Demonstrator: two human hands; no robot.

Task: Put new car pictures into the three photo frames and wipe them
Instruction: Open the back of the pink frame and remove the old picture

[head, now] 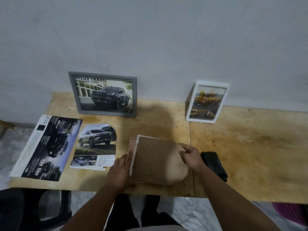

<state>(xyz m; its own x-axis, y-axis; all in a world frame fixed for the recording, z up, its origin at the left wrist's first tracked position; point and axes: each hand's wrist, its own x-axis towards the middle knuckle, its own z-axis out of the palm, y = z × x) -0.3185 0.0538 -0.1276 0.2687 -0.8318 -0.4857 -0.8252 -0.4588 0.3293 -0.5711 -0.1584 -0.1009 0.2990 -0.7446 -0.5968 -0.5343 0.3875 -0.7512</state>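
At lower centre, the left hand (120, 172) lies flat, fingers spread, against a face-down frame (155, 161) while the right hand (191, 156) pinches its backing board.

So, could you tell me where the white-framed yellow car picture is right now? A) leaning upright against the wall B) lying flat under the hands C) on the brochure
A: the white frame stands at the table's back right, leaning on the wall.
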